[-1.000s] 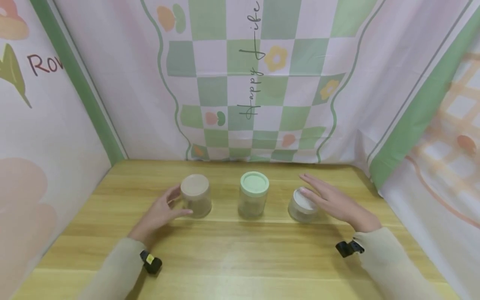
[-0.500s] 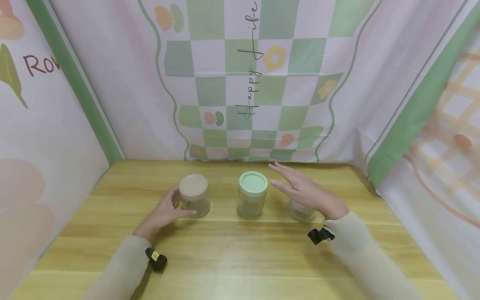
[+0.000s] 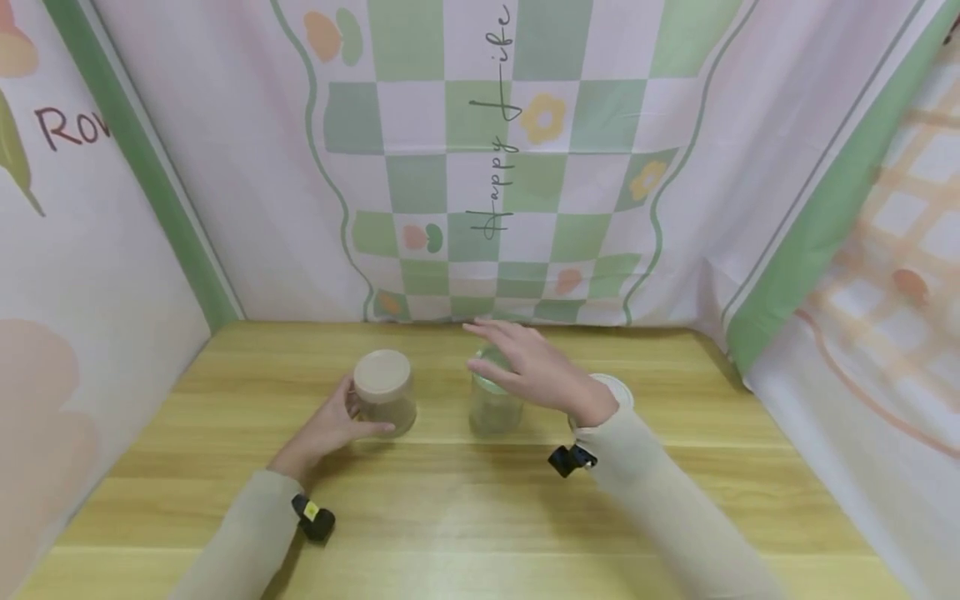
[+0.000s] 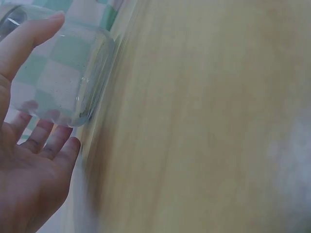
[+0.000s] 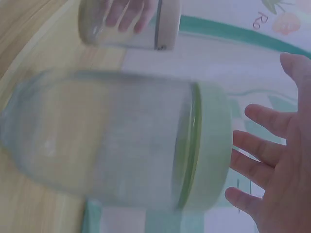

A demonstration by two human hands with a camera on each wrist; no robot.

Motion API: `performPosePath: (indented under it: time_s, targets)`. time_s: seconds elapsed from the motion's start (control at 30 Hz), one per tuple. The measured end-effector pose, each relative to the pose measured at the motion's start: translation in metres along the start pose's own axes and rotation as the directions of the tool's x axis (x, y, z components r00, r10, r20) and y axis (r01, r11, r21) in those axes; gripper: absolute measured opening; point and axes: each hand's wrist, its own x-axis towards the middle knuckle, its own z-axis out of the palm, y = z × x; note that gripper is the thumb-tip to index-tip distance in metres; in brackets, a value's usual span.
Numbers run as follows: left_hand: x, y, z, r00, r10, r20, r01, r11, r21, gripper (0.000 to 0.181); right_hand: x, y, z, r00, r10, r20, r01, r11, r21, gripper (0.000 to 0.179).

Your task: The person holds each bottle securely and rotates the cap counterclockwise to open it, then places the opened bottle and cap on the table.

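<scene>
My left hand (image 3: 327, 429) is around a clear glass jar with a beige lid (image 3: 383, 375), thumb in front and fingers along its far side. In the left wrist view, some fingertips show through the jar's glass (image 4: 58, 73). My right hand (image 3: 536, 367) is spread over the taller glass jar with a pale green lid (image 5: 214, 145), partly hiding it in the head view. The right wrist view has its fingertips close to that lid; whether they touch it, I cannot tell. A short jar with a white lid (image 3: 617, 390) stands half hidden behind my right wrist.
The jars stand in a row on a wood-grain table (image 3: 450, 517). Behind the table hangs a printed cloth (image 3: 480, 183) with green checks, and further cloth panels (image 3: 90, 250) close off both sides.
My right hand has swept left from the white-lidded jar to above the green-lidded one. My left hand has closed in on the beige-lidded jar. The jars stand in the same row.
</scene>
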Motion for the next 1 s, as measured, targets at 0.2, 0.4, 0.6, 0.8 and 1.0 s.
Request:
performPosePath:
  time_s: [0.2, 0.4, 0.6, 0.8, 1.0]
  targets:
    - [0.000, -0.002, -0.002, 1.000, 0.015, 0.002, -0.015, 1.000, 0.003, 0.114, 0.019, -0.019, 0.011, 0.997, -0.071, -0.028, 0.070, 0.997, -0.042, 0.064]
    - [0.001, -0.003, -0.003, 1.000, 0.012, 0.002, -0.012, 0.999, 0.037, 0.111, 0.037, -0.034, 0.033, 0.988, -0.153, -0.031, 0.153, 0.988, 0.005, 0.059]
    - [-0.001, -0.003, -0.003, 1.000, -0.006, 0.007, 0.005, 0.999, 0.032, 0.110, 0.051, -0.049, 0.053, 0.979, -0.196, -0.056, 0.195, 0.980, -0.030, 0.059]
    - [0.000, -0.002, -0.002, 1.000, 0.004, 0.029, -0.005, 1.000, 0.021, 0.110, 0.064, -0.061, 0.068, 0.982, -0.171, -0.079, 0.162, 0.981, -0.103, 0.059]
    - [0.001, -0.002, -0.001, 0.999, 0.009, 0.047, -0.010, 1.000, 0.002, 0.109, 0.076, -0.063, 0.088, 0.989, -0.099, -0.108, 0.079, 0.981, -0.179, 0.059]
